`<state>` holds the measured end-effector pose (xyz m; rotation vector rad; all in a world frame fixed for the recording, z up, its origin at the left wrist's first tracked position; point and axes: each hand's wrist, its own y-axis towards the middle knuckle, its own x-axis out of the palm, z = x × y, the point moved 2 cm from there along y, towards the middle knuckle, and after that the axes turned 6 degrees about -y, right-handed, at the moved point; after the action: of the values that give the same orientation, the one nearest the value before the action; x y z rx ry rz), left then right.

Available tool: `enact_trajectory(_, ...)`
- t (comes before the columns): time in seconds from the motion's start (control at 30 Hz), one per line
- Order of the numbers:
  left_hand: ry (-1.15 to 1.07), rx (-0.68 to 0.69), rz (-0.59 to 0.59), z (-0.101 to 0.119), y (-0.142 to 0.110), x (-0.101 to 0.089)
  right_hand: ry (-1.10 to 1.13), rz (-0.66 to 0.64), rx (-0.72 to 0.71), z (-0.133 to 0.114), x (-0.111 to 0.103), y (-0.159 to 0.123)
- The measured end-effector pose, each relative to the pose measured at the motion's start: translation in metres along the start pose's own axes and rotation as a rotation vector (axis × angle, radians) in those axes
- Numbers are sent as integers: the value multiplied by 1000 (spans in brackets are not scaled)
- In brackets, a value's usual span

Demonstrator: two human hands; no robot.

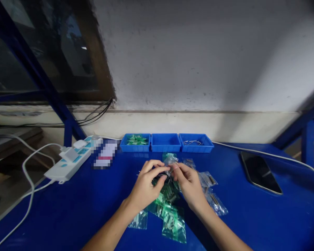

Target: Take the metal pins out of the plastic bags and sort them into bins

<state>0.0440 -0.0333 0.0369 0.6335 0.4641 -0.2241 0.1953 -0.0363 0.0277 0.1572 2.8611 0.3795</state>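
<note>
A small clear plastic bag (170,160) is between my hands, above a pile of small bags. My right hand (190,179) is closed, its thumb and forefinger pinching the bag's edge. From the other side, my left hand (149,179) reaches its fingertips to the bag, its thumb held apart from the fingers. Thin metal pins (168,178) show under the fingertips, partly hidden. Nearer to me lie green-tinted bags (174,223) with small parts inside. Clear bags (216,204) holding dark slim pieces lie to the right of my right hand.
Behind the pile stand three blue trays: one with green packets (136,140), a middle tray (165,148), and one with metal pins (193,142). A phone (260,173) lies at right. At left are a power strip (65,169) with white cables and a pixelated card (106,155).
</note>
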Motion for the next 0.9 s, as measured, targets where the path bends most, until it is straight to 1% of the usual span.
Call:
enact_trajectory(0.1,-228,-253,-41,-4,1,0,-130,50,-189,-2,-2,-2)
enact_trajectory(0.17,-424,-423,-9,-9,2,-1,-196,33,-297,-2,-2,-4)
enact_trajectory(0.2,-508,-482,10,-11,2,-1,-215,19,-334,-2,-1,-6)
enact_trajectory(0.27,-607,-541,28,-13,3,-1,-241,-13,-378,0,0,-8)
enact_trajectory(0.33,-615,-546,27,-14,4,-2,-256,-48,-388,2,2,-10)
enact_trajectory(0.4,-578,-523,49,-14,4,-2,-263,-80,-361,2,4,-10)
enact_trajectory(0.5,-492,-472,88,-15,3,-2,-225,-94,-252,1,4,-7)
enact_trajectory(0.6,-421,-445,98,-16,3,-2,-166,-90,-116,1,3,-3)
enact_trajectory(0.77,-364,-397,113,-16,3,-3,-152,-121,19,7,4,1)
enact_trajectory(0.9,-330,-336,74,-12,2,-3,-67,-133,134,12,9,-1)
